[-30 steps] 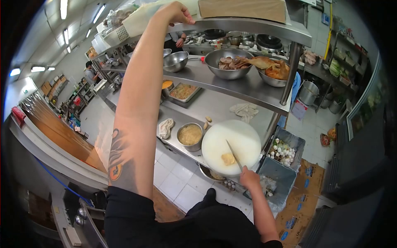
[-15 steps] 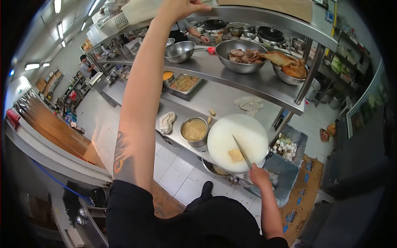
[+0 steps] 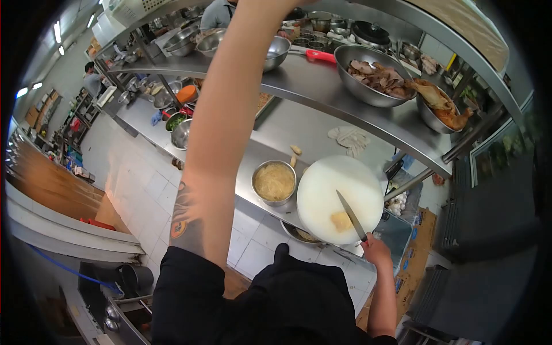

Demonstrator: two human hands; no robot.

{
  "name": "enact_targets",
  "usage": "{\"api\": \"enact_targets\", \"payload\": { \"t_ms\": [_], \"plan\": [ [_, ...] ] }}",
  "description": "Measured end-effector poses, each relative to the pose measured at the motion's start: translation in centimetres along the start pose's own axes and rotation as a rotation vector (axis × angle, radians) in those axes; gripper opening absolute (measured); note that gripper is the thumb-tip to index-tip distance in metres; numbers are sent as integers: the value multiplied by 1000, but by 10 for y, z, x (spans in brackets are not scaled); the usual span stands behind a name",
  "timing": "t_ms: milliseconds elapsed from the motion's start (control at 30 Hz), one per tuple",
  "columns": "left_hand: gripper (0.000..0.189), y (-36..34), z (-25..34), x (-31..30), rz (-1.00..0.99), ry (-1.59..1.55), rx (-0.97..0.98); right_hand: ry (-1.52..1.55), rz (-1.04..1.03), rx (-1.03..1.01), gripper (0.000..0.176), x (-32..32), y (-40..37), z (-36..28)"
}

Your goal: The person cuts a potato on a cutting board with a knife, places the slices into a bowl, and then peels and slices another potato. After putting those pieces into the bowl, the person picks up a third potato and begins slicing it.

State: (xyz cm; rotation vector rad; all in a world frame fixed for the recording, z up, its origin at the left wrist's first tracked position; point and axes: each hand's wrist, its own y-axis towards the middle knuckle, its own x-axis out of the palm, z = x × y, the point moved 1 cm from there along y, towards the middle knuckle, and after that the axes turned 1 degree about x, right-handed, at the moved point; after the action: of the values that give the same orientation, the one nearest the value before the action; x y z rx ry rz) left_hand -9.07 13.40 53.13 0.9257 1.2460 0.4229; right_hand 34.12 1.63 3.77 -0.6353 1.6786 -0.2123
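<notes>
My right hand (image 3: 376,251) is closed around the handle of a kitchen knife (image 3: 350,213). Its blade lies over a round white cutting board (image 3: 330,175), pointing away from me. A small, flat, pale yellow piece of food (image 3: 340,221) rests on the board just left of the blade. My left arm reaches up to the top shelf, where the left hand (image 3: 282,3) is cut off by the upper edge, so its fingers are hidden. Left of the board stands a metal pot (image 3: 274,182) of pale yellow shreds, with small tan pieces (image 3: 295,150) behind it.
Above the counter, a steel shelf (image 3: 310,80) carries a bowl of sliced meat (image 3: 376,77), a bowl with cooked poultry (image 3: 440,106) and a red-handled utensil (image 3: 320,56). A white cloth (image 3: 349,140) lies on the counter. Two people are farther back.
The view has shifted, and my left hand has gone mostly out of the top of the frame. The right hand still holds the knife over the board beside the yellow piece.
</notes>
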Motion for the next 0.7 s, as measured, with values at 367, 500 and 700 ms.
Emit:
{"api": "enact_targets", "payload": {
  "t_ms": [367, 500, 700],
  "plan": [
    [17, -293, 93, 161, 40, -553, -128, 39, 56, -66, 31, 9, -8, -4],
    [16, -447, 160, 225, -328, -693, -350, 110, 150, -199, 24, 2, -18, -4],
    [25, -458, 181, 254, -356, -630, -184, 41, 155, -260, 22, 4, -14, 3]
  ]
}}
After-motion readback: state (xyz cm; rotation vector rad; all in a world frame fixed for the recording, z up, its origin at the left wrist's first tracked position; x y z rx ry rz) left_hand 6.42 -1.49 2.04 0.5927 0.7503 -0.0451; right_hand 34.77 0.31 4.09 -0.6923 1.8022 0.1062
